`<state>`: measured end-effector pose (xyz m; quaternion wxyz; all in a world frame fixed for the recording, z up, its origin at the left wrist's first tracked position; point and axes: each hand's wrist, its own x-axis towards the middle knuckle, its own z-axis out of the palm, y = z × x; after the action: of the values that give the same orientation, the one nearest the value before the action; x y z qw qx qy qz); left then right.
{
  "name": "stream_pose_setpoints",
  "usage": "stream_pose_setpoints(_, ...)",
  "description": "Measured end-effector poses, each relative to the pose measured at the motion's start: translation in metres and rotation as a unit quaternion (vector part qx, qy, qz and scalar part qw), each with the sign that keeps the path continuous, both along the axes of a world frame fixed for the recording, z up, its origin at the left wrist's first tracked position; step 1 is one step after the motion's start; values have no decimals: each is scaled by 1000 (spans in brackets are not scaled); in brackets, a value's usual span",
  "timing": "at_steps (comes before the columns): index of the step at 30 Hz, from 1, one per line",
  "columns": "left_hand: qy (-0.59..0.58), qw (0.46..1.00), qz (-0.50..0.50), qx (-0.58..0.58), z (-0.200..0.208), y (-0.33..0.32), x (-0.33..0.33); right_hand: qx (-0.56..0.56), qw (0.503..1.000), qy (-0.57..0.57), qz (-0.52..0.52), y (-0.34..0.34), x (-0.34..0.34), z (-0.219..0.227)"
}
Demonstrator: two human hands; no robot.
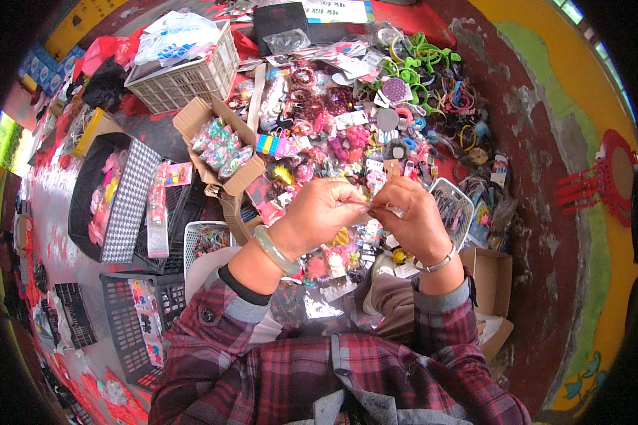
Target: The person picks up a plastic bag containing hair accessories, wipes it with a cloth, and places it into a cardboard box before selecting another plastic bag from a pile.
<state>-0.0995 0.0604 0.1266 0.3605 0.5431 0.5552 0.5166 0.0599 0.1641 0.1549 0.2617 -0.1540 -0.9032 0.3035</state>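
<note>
My left hand (319, 214), with a pale bangle at its wrist, meets my right hand (412, 216) at the fingertips in the middle of the view. The fingers of both are closed in a pinch. Something small and pale lies between them, too small and too covered to name. Below and beyond the hands spreads a dense heap of hair accessories (351, 138), with fluffy hair ties, clips and beaded pieces. Pink and purple fluffy ones (352, 139) lie just past my fingers. A yellow bow (342, 237) shows under the hands.
At my left stand an open cardboard box (247, 180) of wrapped pieces, a houndstooth bin (124, 219), a white basket (188, 249) and a black crate (113, 304). A large plastic crate (169, 92) is farther off. On the right are a white basket (437, 188) and a cardboard box (490, 273).
</note>
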Motion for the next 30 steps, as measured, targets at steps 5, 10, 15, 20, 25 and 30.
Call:
stream_pose_setpoints(5, 14, 1000, -2, 22, -2, 1, -2, -45, 999, 0, -5, 0, 1, -5)
stream_pose_setpoints(10, -50, 998, 2, 38, 2, -1, 2, -45, 999, 0, 7, 0, 1, -2)
stream_pose_setpoints(15, 0, 999, -1, 32, 4, -2, -2, -71, 997, -22, 8, -2, 0, -1)
stream_pose_setpoints(20, 6, 1000, -5, -6, 5, -3, -4, -166, 985, -43, -4, 3, 7, 0)
stream_pose_setpoints(25, -114, 993, -14, -33, 8, -3, -1, -138, 990, -16, 11, 6, 9, -3)
stream_pose_setpoints(30, -26, 999, -38, -6, 13, -3, -1, -50, 999, 2, 11, 5, 5, -2)
